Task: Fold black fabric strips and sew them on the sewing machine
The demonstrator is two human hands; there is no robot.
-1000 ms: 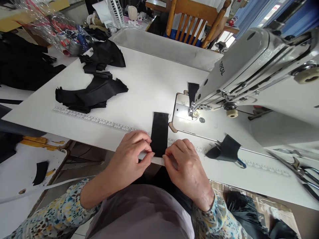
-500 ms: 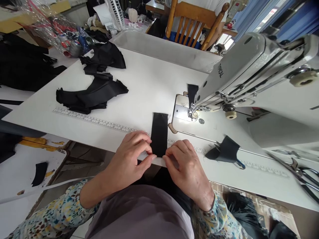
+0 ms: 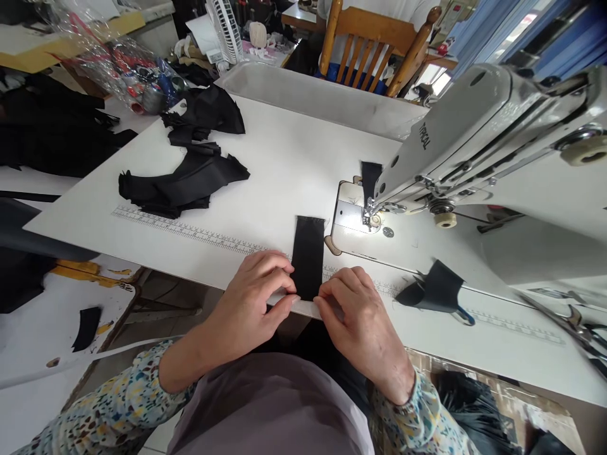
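View shifted slightly; two hands touch one strip

On the desk, the fabric strip lies left of the sewing machine, fabric stacks lie farther left, scissors lie at the right, and a chair stands behind the trough at the far edge.

Shows wooden chair at one o'clock, blue curtains by bright window at two, pale floor at seven.
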